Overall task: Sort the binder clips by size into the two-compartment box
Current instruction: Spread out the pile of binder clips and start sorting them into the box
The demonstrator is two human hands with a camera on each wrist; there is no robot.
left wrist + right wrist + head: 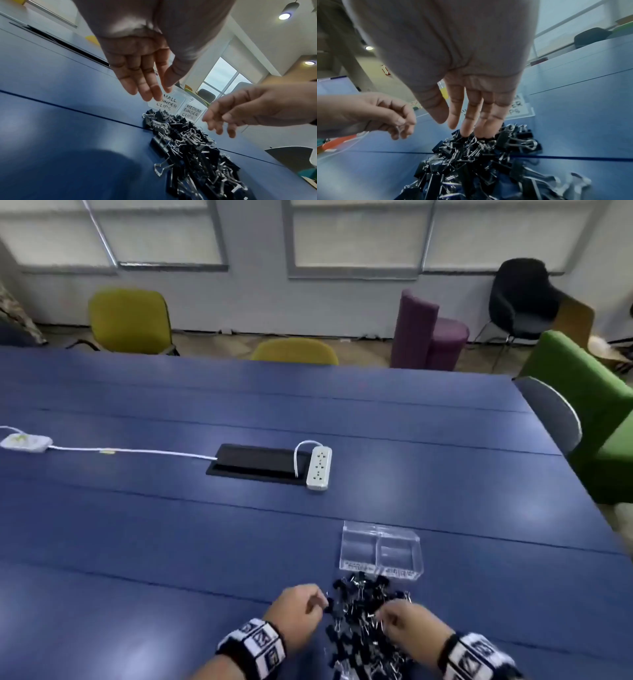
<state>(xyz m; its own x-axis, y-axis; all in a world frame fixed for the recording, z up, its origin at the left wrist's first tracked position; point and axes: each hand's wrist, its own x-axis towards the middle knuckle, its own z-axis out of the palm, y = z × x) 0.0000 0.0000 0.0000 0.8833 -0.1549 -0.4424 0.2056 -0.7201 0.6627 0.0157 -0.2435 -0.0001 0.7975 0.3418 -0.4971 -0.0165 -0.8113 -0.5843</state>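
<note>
A heap of black binder clips [366,625] with silver handles lies on the blue table [137,525] near the front edge. Just beyond it stands the clear two-compartment box [381,571]; both halves look empty. Its front labels read "small binder clips" [167,104] on the left and "medium binder clips" [191,113] on the right. My left hand [157,93] hovers at the heap's left edge, fingers relaxed, holding nothing. My right hand [453,125] reaches down with straight fingers whose tips touch the top of the heap [471,155].
A white power strip [319,469] and a black cable hatch [255,463] sit mid-table. A white adapter [25,442] with its cord lies far left. A grey chair [551,412] and a green seat [589,412] stand by the table's right edge.
</note>
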